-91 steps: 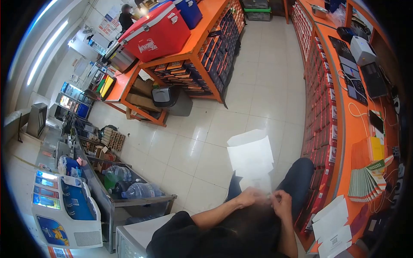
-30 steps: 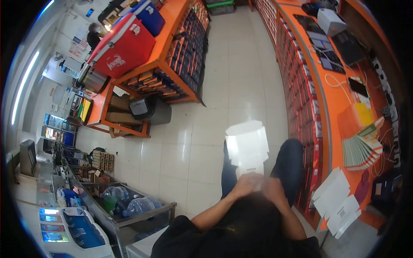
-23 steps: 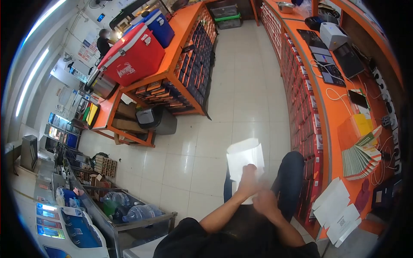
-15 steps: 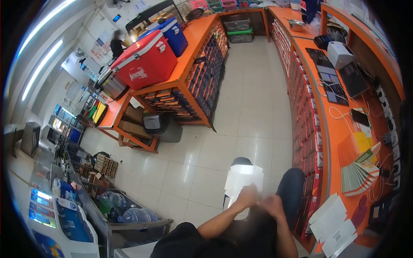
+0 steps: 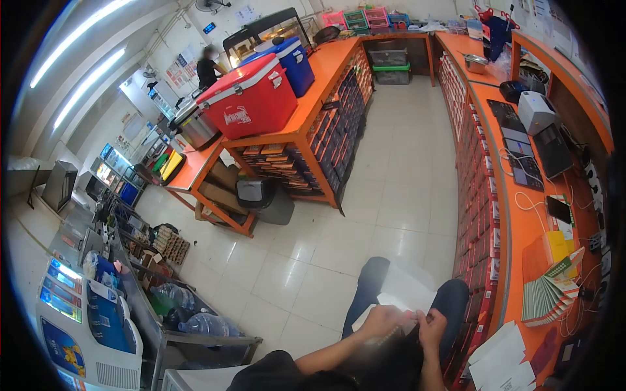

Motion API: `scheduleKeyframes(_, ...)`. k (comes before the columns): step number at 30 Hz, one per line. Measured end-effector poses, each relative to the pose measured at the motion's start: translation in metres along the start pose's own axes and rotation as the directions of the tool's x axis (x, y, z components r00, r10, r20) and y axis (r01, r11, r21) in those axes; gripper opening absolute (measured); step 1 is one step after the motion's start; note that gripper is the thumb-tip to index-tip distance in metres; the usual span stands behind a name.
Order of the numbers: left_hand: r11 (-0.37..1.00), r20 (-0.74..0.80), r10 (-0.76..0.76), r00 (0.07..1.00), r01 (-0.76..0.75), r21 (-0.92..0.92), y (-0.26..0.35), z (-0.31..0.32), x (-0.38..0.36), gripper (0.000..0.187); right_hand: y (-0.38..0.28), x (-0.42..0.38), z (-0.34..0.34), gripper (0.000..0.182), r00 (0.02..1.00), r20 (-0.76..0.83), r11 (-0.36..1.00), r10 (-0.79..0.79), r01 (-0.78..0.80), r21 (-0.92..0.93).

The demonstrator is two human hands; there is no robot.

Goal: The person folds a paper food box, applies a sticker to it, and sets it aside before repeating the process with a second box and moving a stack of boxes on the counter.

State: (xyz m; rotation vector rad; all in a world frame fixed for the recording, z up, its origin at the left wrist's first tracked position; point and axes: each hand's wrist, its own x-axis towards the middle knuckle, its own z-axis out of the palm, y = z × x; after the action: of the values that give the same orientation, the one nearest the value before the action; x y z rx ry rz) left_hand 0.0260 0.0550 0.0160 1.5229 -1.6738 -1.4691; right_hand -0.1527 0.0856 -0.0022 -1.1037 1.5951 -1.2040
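Observation:
A white sheet of folded card (image 5: 407, 288) lies across my lap, its far part spread over my knees. My left hand (image 5: 383, 322) is closed on the near part of the card, and a pale flap sticks out on its left side. Close beside it, my right hand (image 5: 431, 328) pinches the card's near right edge, fingers pressed together. The two hands almost meet. Fine detail between the fingertips is too small to make out.
More white card (image 5: 503, 358) rests on the orange counter (image 5: 515, 280) at my right, near fanned green-edged booklets (image 5: 553, 287). Red boxes (image 5: 479, 260) fill the shelf below. Left stand a metal rack (image 5: 208, 339) and a grey bin (image 5: 264, 202). Another person (image 5: 207, 68) is far back.
My view has shifted, so the room sits further right and lower. The card has turned and lies lower against my knees; my hands have moved down slightly and stay together on it.

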Motion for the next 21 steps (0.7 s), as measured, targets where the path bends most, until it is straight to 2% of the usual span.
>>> scheduleKeyframes(1, 1.000, -0.001, 0.005, 1.000, -0.005, 0.002, -0.010, 0.001, 0.006, 0.024, -0.004, -0.001, 0.000, 0.018, 1.000, -0.002, 1.000, -0.004, 0.004, 0.001)
scheduleKeyframes(3, 0.967, 0.108, -0.046, 0.993, 0.071, -0.244, -0.017, 0.003, 0.010, 0.024, -0.020, -0.007, 0.004, 0.007, 0.993, -0.078, 0.994, -0.087, 0.092, 0.065)
scheduleKeyframes(4, 0.967, 0.114, -0.049, 0.992, 0.075, -0.243, -0.021, 0.006, 0.012, 0.024, -0.027, -0.008, 0.002, 0.007, 0.993, -0.082, 0.994, -0.081, 0.086, 0.065)
scheduleKeyframes(6, 0.942, 0.110, 0.056, 0.992, -0.016, -0.336, -0.020, 0.009, 0.014, 0.024, -0.039, -0.008, -0.001, 0.008, 0.922, -0.025, 0.912, -0.387, 0.379, -0.154)
scheduleKeyframes(7, 0.942, 0.116, 0.053, 0.992, -0.011, -0.334, -0.019, 0.011, 0.014, 0.024, -0.041, -0.008, -0.002, 0.008, 0.924, -0.029, 0.915, -0.382, 0.373, -0.155)
scheduleKeyframes(9, 0.929, 0.169, 0.077, 0.983, -0.009, -0.369, -0.014, 0.013, 0.013, 0.025, -0.043, -0.009, -0.003, 0.011, 0.919, 0.079, 0.897, -0.386, 0.394, -0.202)
scheduleKeyframes(10, 0.900, 0.213, -0.029, 0.977, 0.119, -0.420, -0.015, 0.014, 0.012, 0.022, -0.043, -0.010, -0.004, 0.011, 0.920, 0.079, 0.897, -0.385, 0.393, -0.204)
scheduleKeyframes(11, 0.899, 0.215, -0.029, 0.976, 0.119, -0.422, -0.022, 0.018, 0.011, 0.022, -0.043, -0.011, -0.005, 0.010, 0.932, 0.073, 0.917, -0.354, 0.362, -0.167)
scheduleKeyframes(13, 0.897, 0.216, 0.083, 0.973, 0.021, -0.441, -0.034, 0.025, 0.006, 0.019, -0.047, -0.014, -0.006, 0.008, 0.945, 0.072, 0.936, -0.320, 0.327, -0.132)
scheduleKeyframes(16, 0.895, 0.146, 0.058, 0.987, 0.013, -0.445, -0.021, 0.030, -0.006, 0.020, -0.059, -0.017, -0.003, 0.008, 0.943, 0.105, 0.935, -0.316, 0.328, -0.132)
scheduleKeyframes(19, 0.877, 0.134, 0.006, 0.991, 0.059, -0.477, -0.021, 0.034, -0.009, 0.022, -0.057, -0.018, 0.001, 0.008, 0.946, 0.066, 0.935, -0.318, 0.324, -0.147)
scheduleKeyframes(21, 0.881, 0.124, 0.050, 0.991, 0.015, -0.474, -0.025, 0.034, -0.008, 0.022, -0.053, -0.016, 0.001, 0.006, 0.935, 0.050, 0.918, -0.352, 0.355, -0.175)
